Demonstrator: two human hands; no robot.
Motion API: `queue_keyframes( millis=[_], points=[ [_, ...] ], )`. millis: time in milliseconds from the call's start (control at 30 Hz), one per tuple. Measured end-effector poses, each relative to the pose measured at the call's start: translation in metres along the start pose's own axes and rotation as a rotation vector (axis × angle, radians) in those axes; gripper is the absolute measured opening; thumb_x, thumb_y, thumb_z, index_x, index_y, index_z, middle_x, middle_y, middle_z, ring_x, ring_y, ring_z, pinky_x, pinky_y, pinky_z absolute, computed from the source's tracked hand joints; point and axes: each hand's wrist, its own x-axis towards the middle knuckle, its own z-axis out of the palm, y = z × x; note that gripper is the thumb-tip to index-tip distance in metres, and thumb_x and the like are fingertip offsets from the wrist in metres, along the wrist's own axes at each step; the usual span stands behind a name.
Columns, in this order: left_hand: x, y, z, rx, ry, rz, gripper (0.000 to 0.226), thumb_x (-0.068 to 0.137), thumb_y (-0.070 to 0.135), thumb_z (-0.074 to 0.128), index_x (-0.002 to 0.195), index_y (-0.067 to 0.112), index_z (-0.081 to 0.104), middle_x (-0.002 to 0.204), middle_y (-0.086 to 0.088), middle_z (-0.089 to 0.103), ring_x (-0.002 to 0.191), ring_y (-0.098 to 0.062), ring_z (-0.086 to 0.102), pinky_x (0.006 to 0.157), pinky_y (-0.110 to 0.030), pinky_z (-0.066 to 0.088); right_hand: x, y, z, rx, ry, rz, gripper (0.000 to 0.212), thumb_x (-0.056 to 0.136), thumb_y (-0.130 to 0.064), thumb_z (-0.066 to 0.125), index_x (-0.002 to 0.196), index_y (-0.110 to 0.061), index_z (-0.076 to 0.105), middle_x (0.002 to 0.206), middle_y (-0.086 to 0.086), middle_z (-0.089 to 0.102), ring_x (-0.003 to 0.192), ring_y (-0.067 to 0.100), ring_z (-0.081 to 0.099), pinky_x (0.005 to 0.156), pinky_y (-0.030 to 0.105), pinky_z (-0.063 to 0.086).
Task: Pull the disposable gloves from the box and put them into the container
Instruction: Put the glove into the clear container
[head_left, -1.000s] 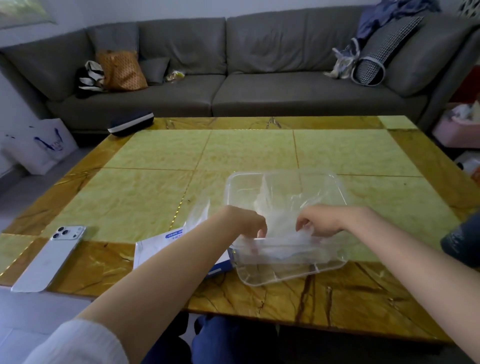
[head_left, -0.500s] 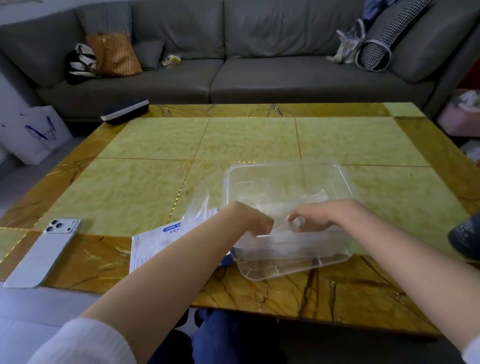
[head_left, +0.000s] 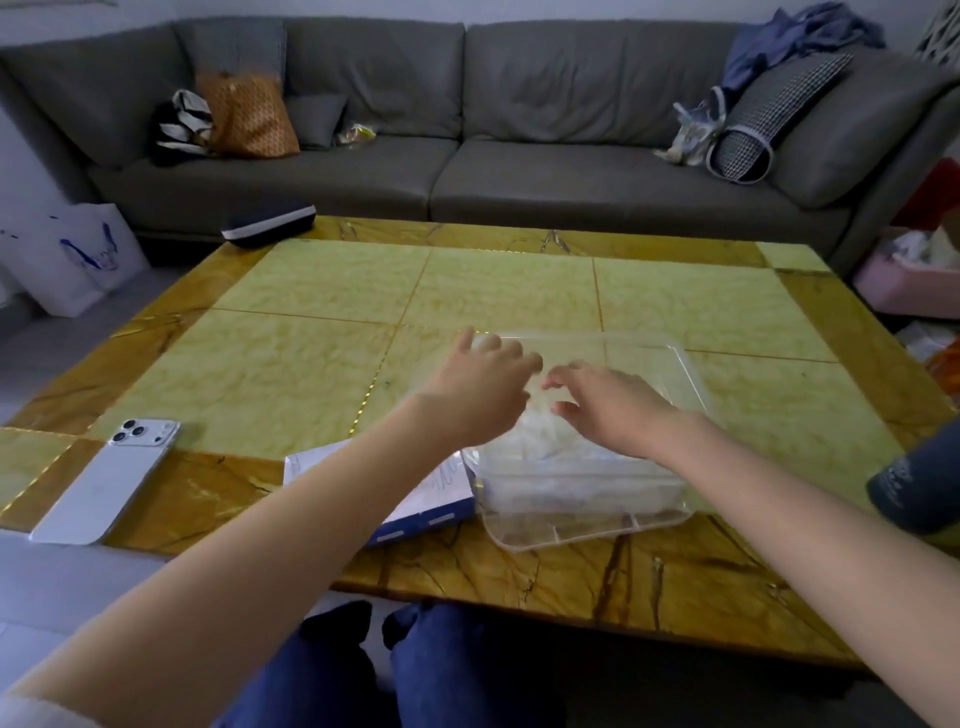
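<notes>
Both grips look slack. The left hand hovers over the far left corner of the clear plastic container with its fingers loosely bent and apart. The right hand hovers over the middle with thumb and fingers spread. Nothing is plainly pinched in either, though the fingertips are blurred and a thin film between them could escape notice.

A crumpled heap of translucent disposable gloves lies in the container, directly beneath both hands and bunched toward the near wall.

The white and blue glove box lies flat on the desk, just beside the container's left wall and nearer the person than either hand. The left forearm crosses over it and hides its opening. Its long axis seems to run slantwise, from the left toward the container's near corner.

For a further pull, the left hand is clearly the nearer one. It would have to draw back toward the body and to its own side, down to the box. The right hand would have to cross the whole container.
</notes>
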Motion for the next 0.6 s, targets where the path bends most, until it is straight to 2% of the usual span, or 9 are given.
queue_keyframes(
  millis=[100, 200, 300, 400, 467, 533, 600],
  points=[
    [-0.034, -0.027, -0.006, -0.092, 0.195, -0.130, 0.043, 0.097, 0.020, 0.043, 0.139, 0.023, 0.034, 0.139, 0.000, 0.044, 0.128, -0.020, 0.042, 0.113, -0.041, 0.022, -0.008, -0.038, 0.001, 0.148, 0.228, -0.148, 0.039, 0.098, -0.022, 0.045, 0.136, -0.019, 0.039, 0.134, -0.002, 0.048, 0.116, 0.015, 0.052, 0.086, 0.034, 0.048],
    [-0.067, -0.053, 0.010, -0.167, 0.131, -0.318, 0.047, 0.092, 0.013, 0.043, 0.138, 0.022, 0.034, 0.137, 0.000, 0.044, 0.123, -0.020, 0.045, 0.106, -0.037, 0.030, -0.006, -0.069, 0.007, 0.206, 0.300, -0.266, 0.037, 0.097, -0.017, 0.046, 0.134, -0.016, 0.041, 0.131, -0.002, 0.049, 0.113, 0.013, 0.051, 0.078, 0.027, 0.045],
    [-0.096, -0.070, 0.034, -0.295, -0.088, -0.480, 0.049, 0.092, 0.016, 0.043, 0.139, 0.023, 0.032, 0.141, 0.001, 0.040, 0.124, -0.020, 0.044, 0.102, -0.043, 0.030, 0.004, -0.093, 0.015, 0.150, 0.255, -0.316, 0.040, 0.098, -0.015, 0.044, 0.137, -0.017, 0.037, 0.135, 0.000, 0.042, 0.119, 0.016, 0.046, 0.077, 0.025, 0.041],
    [-0.118, -0.074, 0.061, -0.319, -0.312, -0.446, 0.058, 0.091, 0.037, 0.048, 0.143, 0.023, 0.026, 0.147, 0.002, 0.033, 0.132, -0.022, 0.035, 0.107, -0.052, 0.026, 0.018, -0.108, 0.023, 0.084, 0.134, -0.304, 0.053, 0.094, -0.005, 0.045, 0.142, -0.023, 0.031, 0.142, -0.003, 0.033, 0.121, 0.017, 0.043, 0.077, 0.030, 0.044],
    [-0.125, -0.074, 0.072, -0.338, -0.351, -0.418, 0.069, 0.088, 0.049, 0.053, 0.145, 0.022, 0.024, 0.150, 0.002, 0.028, 0.135, -0.022, 0.029, 0.109, -0.053, 0.026, 0.027, -0.113, 0.027, 0.022, 0.064, -0.280, 0.061, 0.092, 0.001, 0.046, 0.144, -0.025, 0.028, 0.147, -0.003, 0.027, 0.121, 0.020, 0.045, 0.078, 0.033, 0.045],
    [-0.128, -0.077, 0.078, -0.386, -0.321, -0.426, 0.074, 0.086, 0.050, 0.057, 0.146, 0.023, 0.024, 0.151, 0.003, 0.027, 0.136, -0.021, 0.027, 0.108, -0.051, 0.029, 0.034, -0.119, 0.028, -0.077, 0.033, -0.275, 0.065, 0.090, 0.004, 0.048, 0.146, -0.024, 0.027, 0.149, 0.002, 0.025, 0.119, 0.024, 0.050, 0.079, 0.035, 0.047],
    [-0.128, -0.079, 0.079, -0.410, -0.302, -0.431, 0.075, 0.085, 0.050, 0.059, 0.146, 0.024, 0.025, 0.151, 0.004, 0.027, 0.136, -0.021, 0.027, 0.108, -0.049, 0.031, 0.042, -0.123, 0.029, -0.143, 0.045, -0.260, 0.058, 0.090, 0.004, 0.049, 0.141, -0.020, 0.037, 0.141, 0.006, 0.037, 0.110, 0.026, 0.056, 0.073, 0.034, 0.044]
  ],
)
